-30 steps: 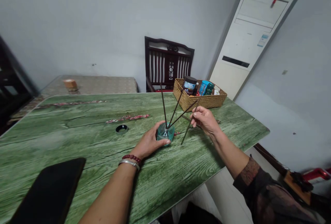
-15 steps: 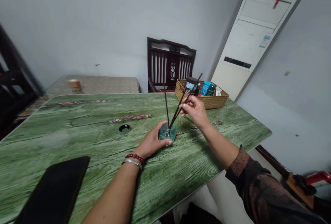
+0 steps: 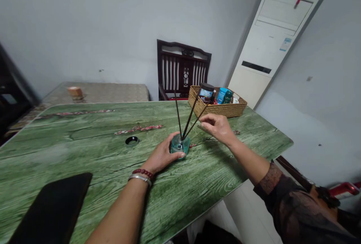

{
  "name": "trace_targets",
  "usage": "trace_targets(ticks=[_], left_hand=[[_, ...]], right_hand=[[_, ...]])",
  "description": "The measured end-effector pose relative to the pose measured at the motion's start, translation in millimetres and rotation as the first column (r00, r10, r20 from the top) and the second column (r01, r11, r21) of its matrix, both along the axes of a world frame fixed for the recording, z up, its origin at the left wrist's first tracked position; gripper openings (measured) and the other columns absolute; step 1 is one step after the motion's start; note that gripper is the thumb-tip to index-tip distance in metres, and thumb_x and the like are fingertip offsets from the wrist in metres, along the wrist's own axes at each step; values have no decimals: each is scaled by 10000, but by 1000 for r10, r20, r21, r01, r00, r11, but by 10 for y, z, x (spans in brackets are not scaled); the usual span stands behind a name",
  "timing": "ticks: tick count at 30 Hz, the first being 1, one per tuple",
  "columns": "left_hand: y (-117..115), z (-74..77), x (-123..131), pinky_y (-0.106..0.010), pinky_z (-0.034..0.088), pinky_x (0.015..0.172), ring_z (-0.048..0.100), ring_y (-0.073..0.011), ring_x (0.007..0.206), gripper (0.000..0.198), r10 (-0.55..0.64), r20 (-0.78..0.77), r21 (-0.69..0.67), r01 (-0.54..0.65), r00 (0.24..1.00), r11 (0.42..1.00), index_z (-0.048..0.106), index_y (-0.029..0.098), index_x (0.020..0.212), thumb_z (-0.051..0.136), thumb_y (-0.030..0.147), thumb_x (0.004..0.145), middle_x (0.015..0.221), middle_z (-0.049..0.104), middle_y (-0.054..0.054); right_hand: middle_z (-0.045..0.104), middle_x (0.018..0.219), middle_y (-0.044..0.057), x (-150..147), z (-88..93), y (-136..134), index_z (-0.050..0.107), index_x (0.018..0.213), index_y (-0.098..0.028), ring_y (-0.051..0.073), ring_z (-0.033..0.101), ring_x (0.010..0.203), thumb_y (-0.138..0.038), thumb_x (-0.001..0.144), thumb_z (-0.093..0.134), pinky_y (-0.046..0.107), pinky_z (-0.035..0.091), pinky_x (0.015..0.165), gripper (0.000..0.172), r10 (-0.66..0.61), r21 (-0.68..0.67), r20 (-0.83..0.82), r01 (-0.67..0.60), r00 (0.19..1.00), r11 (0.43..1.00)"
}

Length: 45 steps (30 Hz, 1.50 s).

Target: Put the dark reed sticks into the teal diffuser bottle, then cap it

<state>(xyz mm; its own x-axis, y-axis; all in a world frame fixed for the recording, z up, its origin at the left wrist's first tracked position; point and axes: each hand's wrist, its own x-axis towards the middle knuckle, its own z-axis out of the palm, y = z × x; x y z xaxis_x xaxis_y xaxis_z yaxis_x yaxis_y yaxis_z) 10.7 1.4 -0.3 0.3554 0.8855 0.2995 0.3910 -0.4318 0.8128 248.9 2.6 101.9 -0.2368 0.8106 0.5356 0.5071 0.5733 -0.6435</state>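
A small glass reed diffuser bottle [image 3: 175,149] with blue-green liquid stands on the green table. My left hand [image 3: 163,153] wraps round its lower left side, thumb in front. Several dark reed sticks [image 3: 191,115] rise from the bottle's neck and fan out. Just right of the sticks is my right hand [image 3: 217,126], its fingers loosely curled, with a gap between thumb and forefinger and no stick visible between them. The fingertips are close to the rightmost stick; whether they touch it I cannot tell.
A black ring-shaped cap [image 3: 132,141] lies left of the bottle. Behind my right hand sits a wicker basket [image 3: 225,111] with jars and bottles. A dark flat slab [image 3: 53,206] lies at the front left of the table [image 3: 175,195]. A dark wooden chair [image 3: 183,67] stands behind.
My right hand has come off the sticks it was pinching and moved lower, to their right. The rightmost stick now leans further right. My left hand keeps its hold on the bottle.
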Motion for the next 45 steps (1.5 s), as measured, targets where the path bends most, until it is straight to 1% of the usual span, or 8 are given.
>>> trace_targets(ticks=[6,11,18,34,37,39,41,45], left_hand=[[13,-11,-8,-506,407,1099,580,-338,1249,806,6,6,7,-6,1000,1000,489,171,1381,764,451,676,1350,626,-137],[21,-16,-16,-509,399,1105,574,-342,1254,819,17,-18,2,-17,1000,1000,481,153,1383,764,461,679,1357,618,-151],[-7,4,-11,-495,396,1108,569,-326,1260,810,-1,-31,-5,1,1000,1000,456,150,1395,749,451,703,1373,603,-152],[0,-4,-7,-505,403,1103,574,-344,1253,829,15,-16,4,-15,1000,1000,480,159,1382,761,485,673,1362,613,-146],[12,-20,-9,-506,402,1104,575,-341,1253,824,15,-11,10,-15,1000,1000,483,165,1384,763,473,672,1357,617,-144],[14,-24,-9,-503,405,1101,577,-339,1249,817,15,-5,11,-15,1000,1000,491,179,1379,768,465,666,1348,625,-135],[10,-19,-8,-506,409,1096,582,-337,1244,809,11,-4,8,-11,1000,1000,492,191,1378,767,461,667,1340,632,-123],[1,-11,-9,-512,390,1112,568,-332,1261,802,-4,-22,1,4,1000,1000,467,177,1390,753,463,698,1360,613,-133]], right_hand=[[729,768,23,551,-174,185,730,835,-167,147,639,695,-239,827,615,243,449,681,136,-197,20,140,196,970,980],[767,966,67,793,-494,304,747,964,-194,174,692,904,-243,896,575,229,430,769,191,-342,-28,642,466,686,884],[734,1088,152,787,-843,336,752,1011,-181,236,679,1010,-319,928,551,262,432,784,258,-327,-32,786,562,525,827],[735,1006,124,563,-777,195,679,1010,-189,225,682,930,-223,933,468,270,428,755,227,-314,12,774,482,550,876],[732,958,87,627,-642,230,648,1036,-196,201,674,891,-189,889,504,270,442,774,206,-392,25,613,480,686,877],[713,840,48,664,-516,241,627,983,-193,177,662,786,-184,837,545,267,469,742,167,-422,-43,340,462,841,886],[677,747,9,654,-372,212,584,916,-201,155,633,657,-241,808,584,260,497,646,115,-338,-182,-25,328,941,927],[684,787,-7,421,-99,33,519,881,-220,131,628,586,-403,752,709,258,541,539,293,-23,-223,-576,-131,817,966]])
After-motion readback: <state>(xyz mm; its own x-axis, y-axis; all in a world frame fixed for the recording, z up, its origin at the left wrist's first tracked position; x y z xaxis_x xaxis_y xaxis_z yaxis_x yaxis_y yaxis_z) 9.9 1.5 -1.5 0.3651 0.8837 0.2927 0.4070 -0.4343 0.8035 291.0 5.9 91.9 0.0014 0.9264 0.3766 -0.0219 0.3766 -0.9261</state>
